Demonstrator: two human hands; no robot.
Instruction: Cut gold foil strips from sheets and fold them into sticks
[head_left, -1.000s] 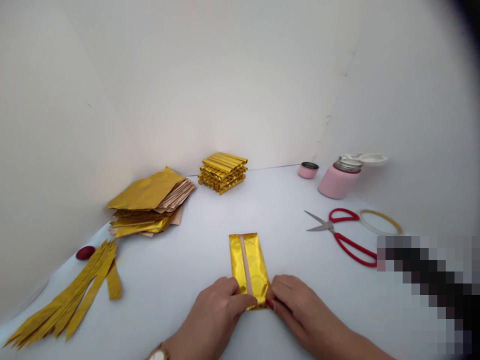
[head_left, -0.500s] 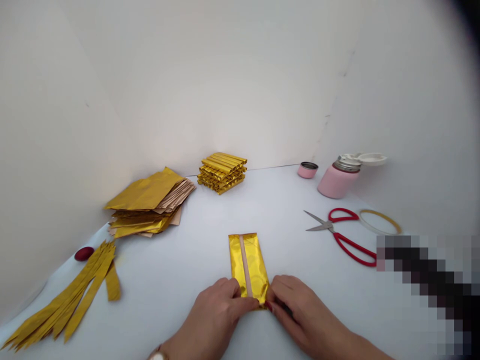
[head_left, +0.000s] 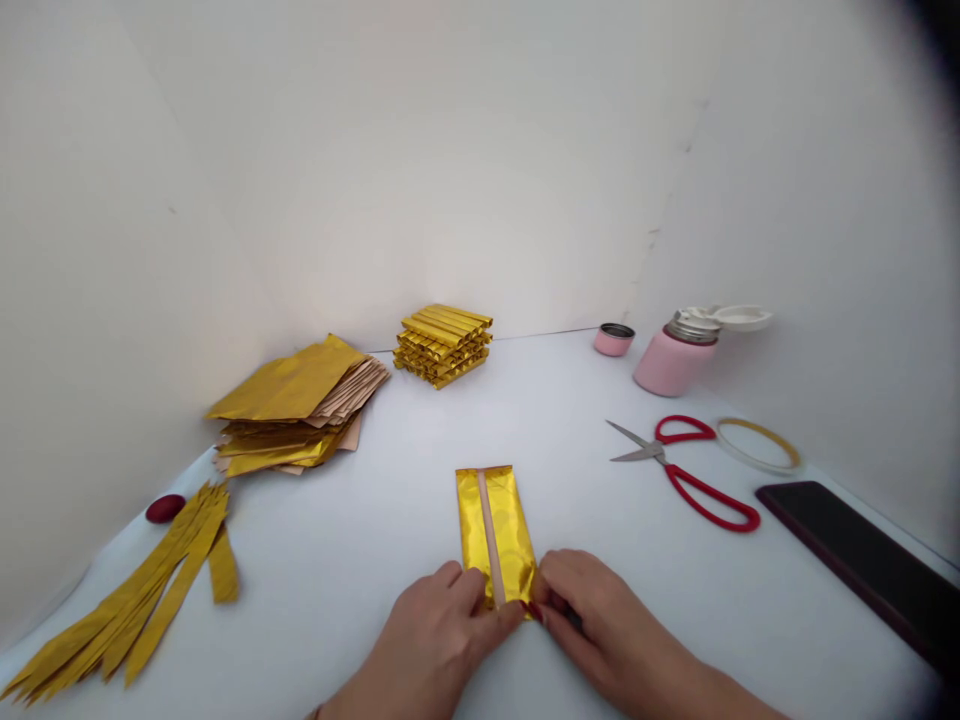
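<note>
A folded piece of gold foil paper [head_left: 517,530] lies on the white table in front of me, with a narrow tan strip showing lengthwise between its two gold flaps. My left hand [head_left: 442,625] is closed at its near left end, the thumb reaching across the near edge. At the near right corner my right hand [head_left: 589,610] pinches the paper between thumb and fingers. The two thumb tips almost meet there. My fingers hide part of the near edge.
Gold paper sheets [head_left: 285,385] are piled at left, above cut gold strips [head_left: 165,590] and a dark red oval object [head_left: 165,509]. Rolled gold tubes [head_left: 442,345] stack at the back. Right: pink bottle [head_left: 675,362], pink cap [head_left: 614,341], open scissors [head_left: 712,500], tape roll [head_left: 761,440], dark phone-like slab [head_left: 862,560].
My left hand has shifted slightly, its thumb reaching a little further right along the paper's near edge. My right hand stays at the corner, and the paper looks almost unmoved.
</note>
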